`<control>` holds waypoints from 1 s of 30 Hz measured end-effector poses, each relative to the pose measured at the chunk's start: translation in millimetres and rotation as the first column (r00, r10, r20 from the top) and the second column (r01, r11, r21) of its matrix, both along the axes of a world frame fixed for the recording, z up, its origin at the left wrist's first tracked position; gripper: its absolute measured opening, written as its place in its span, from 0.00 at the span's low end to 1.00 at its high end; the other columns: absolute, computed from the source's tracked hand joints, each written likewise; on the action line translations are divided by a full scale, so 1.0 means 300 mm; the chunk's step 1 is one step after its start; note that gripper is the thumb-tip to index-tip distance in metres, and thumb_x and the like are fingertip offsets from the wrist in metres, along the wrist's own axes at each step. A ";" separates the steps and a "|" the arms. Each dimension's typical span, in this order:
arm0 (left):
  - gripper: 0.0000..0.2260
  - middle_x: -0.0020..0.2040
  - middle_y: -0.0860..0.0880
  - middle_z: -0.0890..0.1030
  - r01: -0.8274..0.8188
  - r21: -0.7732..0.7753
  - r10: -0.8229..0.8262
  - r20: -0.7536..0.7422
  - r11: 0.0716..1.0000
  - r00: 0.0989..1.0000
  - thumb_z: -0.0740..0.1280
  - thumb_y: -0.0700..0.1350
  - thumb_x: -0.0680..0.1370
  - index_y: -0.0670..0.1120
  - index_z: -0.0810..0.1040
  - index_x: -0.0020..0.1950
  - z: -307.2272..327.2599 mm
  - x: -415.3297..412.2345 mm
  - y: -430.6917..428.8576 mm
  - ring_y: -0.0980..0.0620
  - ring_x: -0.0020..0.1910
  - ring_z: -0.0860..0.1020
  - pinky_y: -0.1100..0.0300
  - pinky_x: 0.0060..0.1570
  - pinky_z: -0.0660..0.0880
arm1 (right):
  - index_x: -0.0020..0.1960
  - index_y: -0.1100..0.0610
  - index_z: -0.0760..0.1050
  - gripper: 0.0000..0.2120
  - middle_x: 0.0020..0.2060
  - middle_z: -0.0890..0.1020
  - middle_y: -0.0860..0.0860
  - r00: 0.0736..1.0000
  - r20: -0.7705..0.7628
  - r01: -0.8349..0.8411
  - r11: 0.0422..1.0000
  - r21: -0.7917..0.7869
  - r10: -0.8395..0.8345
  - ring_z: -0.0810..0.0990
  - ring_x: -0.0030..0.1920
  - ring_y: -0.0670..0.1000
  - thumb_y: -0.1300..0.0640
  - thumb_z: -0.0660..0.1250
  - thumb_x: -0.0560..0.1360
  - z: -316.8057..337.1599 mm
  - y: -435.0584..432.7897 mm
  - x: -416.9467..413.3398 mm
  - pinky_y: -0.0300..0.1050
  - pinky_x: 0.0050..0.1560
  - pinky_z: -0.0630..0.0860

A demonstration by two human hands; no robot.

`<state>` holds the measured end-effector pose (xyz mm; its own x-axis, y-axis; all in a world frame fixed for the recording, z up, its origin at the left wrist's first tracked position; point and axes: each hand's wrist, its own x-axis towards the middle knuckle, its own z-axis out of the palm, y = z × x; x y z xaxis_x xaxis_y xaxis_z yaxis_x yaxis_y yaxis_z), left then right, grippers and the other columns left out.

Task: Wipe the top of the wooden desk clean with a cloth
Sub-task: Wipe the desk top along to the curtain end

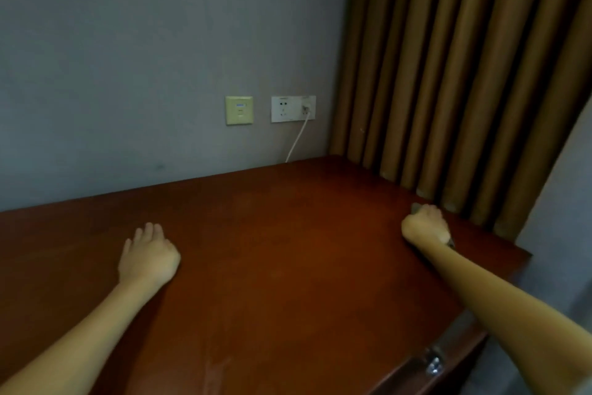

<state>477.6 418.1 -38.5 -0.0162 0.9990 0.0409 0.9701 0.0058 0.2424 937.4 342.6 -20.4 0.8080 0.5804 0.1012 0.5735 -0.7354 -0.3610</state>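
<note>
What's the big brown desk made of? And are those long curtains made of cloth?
The reddish-brown wooden desk looks like wood or wood veneer with a smooth, slightly glossy finish, because light reflects softly off its top. The tan pleated curtain is probably thick woven fabric with a matte surface. It hangs in soft, rounded folds and shows no shine.

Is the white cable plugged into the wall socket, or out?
Plugged in: the white plug sits in the socket plate; the cable hangs toward the desk.

Open wood on desk top (288, 250) between left hand (149, 255) and right hand (424, 228) gripping cloth (415, 208); wall (128, 74) bounds far edge; curtain (464, 74) crowds right edge beside that hand; cable (296, 141) drops behind back edge.
</note>
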 end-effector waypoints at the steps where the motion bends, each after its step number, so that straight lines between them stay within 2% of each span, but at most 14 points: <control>1: 0.24 0.79 0.43 0.46 0.003 0.005 -0.003 0.000 1.000 1.000 0.45 0.47 0.84 0.40 0.47 0.78 0.000 0.000 -0.013 0.46 0.78 0.47 0.51 0.76 0.47 | 0.74 0.63 0.59 0.22 0.72 0.63 0.58 0.998 0.010 -0.062 0.998 -0.004 0.062 0.62 0.72 0.57 0.58 0.51 0.80 0.003 0.046 -0.092 0.53 0.70 0.61; 6: 0.24 0.79 0.44 0.45 0.033 0.022 -0.033 0.003 0.999 0.999 0.43 0.48 0.84 0.41 0.46 0.79 -0.011 -0.008 -0.079 0.49 0.78 0.46 0.54 0.76 0.45 | 0.76 0.62 0.53 0.25 0.76 0.56 0.57 0.918 0.038 -0.393 0.918 -0.057 0.395 0.56 0.76 0.55 0.59 0.48 0.80 -0.012 0.264 -0.598 0.49 0.74 0.56; 8: 0.24 0.79 0.45 0.45 0.038 0.036 -0.038 0.007 0.999 0.999 0.44 0.48 0.84 0.41 0.46 0.79 -0.016 -0.008 -0.095 0.49 0.78 0.46 0.55 0.76 0.45 | 0.76 0.61 0.55 0.25 0.75 0.58 0.57 0.849 0.005 -0.528 0.848 -0.052 0.529 0.60 0.74 0.56 0.59 0.50 0.79 -0.017 0.321 -0.831 0.51 0.72 0.60; 10: 0.24 0.79 0.45 0.46 0.032 0.053 -0.032 0.008 0.998 0.999 0.45 0.47 0.84 0.41 0.47 0.79 -0.016 -0.007 -0.099 0.50 0.78 0.46 0.55 0.76 0.44 | 0.73 0.57 0.61 0.24 0.73 0.62 0.57 0.699 -0.014 -0.715 0.699 0.007 0.715 0.66 0.71 0.57 0.57 0.54 0.77 -0.019 0.351 -1.049 0.54 0.67 0.66; 11: 0.24 0.79 0.45 0.47 0.026 0.065 -0.027 0.016 0.998 0.999 0.46 0.46 0.83 0.41 0.47 0.79 -0.020 -0.008 -0.098 0.50 0.78 0.46 0.55 0.76 0.44 | 0.72 0.56 0.63 0.23 0.72 0.64 0.57 0.579 -0.009 -0.815 0.579 0.034 0.815 0.66 0.71 0.58 0.56 0.54 0.77 -0.026 0.352 -1.146 0.55 0.67 0.67; 13: 0.26 0.79 0.45 0.49 0.007 0.096 -0.012 0.050 0.995 0.999 0.50 0.45 0.82 0.42 0.48 0.79 -0.029 -0.010 -0.096 0.49 0.78 0.48 0.55 0.76 0.44 | 0.75 0.57 0.60 0.23 0.75 0.60 0.57 0.304 -0.063 -0.953 0.303 -0.016 0.951 0.58 0.75 0.57 0.54 0.50 0.81 -0.012 0.328 -1.259 0.53 0.74 0.59; 14: 0.26 0.79 0.45 0.50 -0.005 0.108 -0.002 0.060 0.994 0.998 0.51 0.44 0.81 0.43 0.48 0.79 -0.032 -0.011 -0.096 0.49 0.78 0.48 0.55 0.76 0.45 | 0.76 0.59 0.55 0.24 0.76 0.56 0.56 0.235 -0.106 -0.972 0.232 -0.040 0.966 0.53 0.77 0.54 0.54 0.48 0.82 0.001 0.320 -1.269 0.50 0.76 0.53; 16: 0.26 0.79 0.44 0.49 -0.019 0.102 0.014 0.055 0.995 0.998 0.49 0.44 0.82 0.42 0.48 0.79 -0.029 -0.011 -0.099 0.49 0.78 0.48 0.55 0.76 0.45 | 0.77 0.59 0.51 0.24 0.77 0.52 0.54 0.204 -0.111 -0.978 0.199 -0.055 0.973 0.50 0.77 0.51 0.53 0.46 0.83 0.015 0.315 -1.228 0.46 0.76 0.48; 18: 0.25 0.79 0.44 0.48 -0.019 0.078 0.016 0.041 0.997 0.999 0.47 0.45 0.83 0.41 0.48 0.79 -0.022 -0.009 -0.102 0.50 0.78 0.48 0.56 0.76 0.45 | 0.77 0.58 0.51 0.24 0.77 0.53 0.53 0.235 -0.086 -0.971 0.232 -0.050 0.968 0.51 0.77 0.50 0.52 0.47 0.83 0.019 0.301 -1.130 0.45 0.76 0.48; 19: 0.24 0.79 0.45 0.48 -0.014 0.068 0.012 0.030 0.998 0.999 0.46 0.46 0.83 0.41 0.48 0.79 -0.019 -0.007 -0.107 0.50 0.78 0.47 0.56 0.76 0.45 | 0.77 0.57 0.51 0.25 0.77 0.53 0.52 0.279 -0.089 -0.960 0.277 -0.035 0.956 0.52 0.77 0.50 0.50 0.47 0.83 0.020 0.292 -1.065 0.45 0.76 0.48; 21: 0.24 0.79 0.45 0.47 -0.007 0.060 0.007 0.004 0.998 1.000 0.46 0.46 0.84 0.41 0.47 0.78 -0.015 -0.005 -0.116 0.50 0.78 0.47 0.56 0.76 0.45 | 0.77 0.56 0.52 0.26 0.77 0.54 0.52 0.407 -0.087 -0.913 0.407 -0.017 0.909 0.53 0.77 0.50 0.47 0.46 0.83 0.023 0.269 -0.897 0.45 0.76 0.49; 23: 0.24 0.79 0.45 0.47 -0.001 0.053 0.002 -0.010 0.999 1.000 0.46 0.46 0.84 0.41 0.47 0.78 -0.016 -0.008 -0.116 0.50 0.78 0.47 0.55 0.76 0.45 | 0.77 0.57 0.52 0.25 0.77 0.54 0.53 0.534 -0.080 -0.845 0.534 -0.019 0.842 0.54 0.77 0.51 0.49 0.46 0.83 0.026 0.227 -0.689 0.45 0.75 0.50; 27: 0.23 0.79 0.44 0.48 0.010 0.044 -0.009 -0.020 0.999 1.000 0.46 0.45 0.84 0.40 0.48 0.78 -0.015 -0.008 -0.115 0.49 0.78 0.48 0.55 0.76 0.47 | 0.76 0.58 0.56 0.25 0.76 0.58 0.54 0.802 -0.067 -0.595 0.804 0.004 0.594 0.56 0.76 0.52 0.47 0.46 0.83 0.008 0.064 -0.199 0.42 0.74 0.50; 30: 0.23 0.79 0.44 0.47 0.016 0.037 -0.015 -0.035 0.999 0.999 0.46 0.46 0.84 0.40 0.48 0.78 -0.020 -0.012 -0.112 0.48 0.78 0.48 0.54 0.76 0.47 | 0.76 0.62 0.56 0.26 0.76 0.58 0.57 0.911 -0.045 -0.412 0.911 -0.019 0.410 0.56 0.76 0.54 0.49 0.46 0.83 -0.018 -0.108 0.124 0.45 0.75 0.50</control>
<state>474.1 384.4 -44.6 0.0012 0.9969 0.0789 0.9780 -0.0176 0.2081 974.4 310.1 -25.9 0.5004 0.8641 0.0537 0.8129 -0.4475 -0.3727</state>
